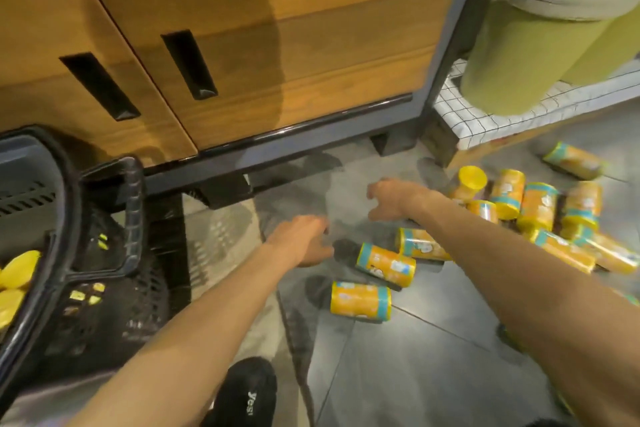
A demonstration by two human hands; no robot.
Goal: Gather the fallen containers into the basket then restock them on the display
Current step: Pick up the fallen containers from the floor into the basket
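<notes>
The left hand (301, 239) and right hand (391, 199) hover over the grey tiled floor (415, 357), fingers loose, grasping nothing. To the right lie scattered yellow cylindrical containers with teal bands (386, 263). At the left stands the black plastic mesh basket (104, 305), with yellow lids showing inside.

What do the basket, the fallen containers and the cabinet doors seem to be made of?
The basket looks like hard black plastic: moulded lattice walls, thick glossy rim. The containers seem plastic or card tubes in a shiny printed wrap that catches light; one yellow lid looks plastic. The cabinet doors look like matt wood or wood-look laminate, since grain lines show.
</notes>
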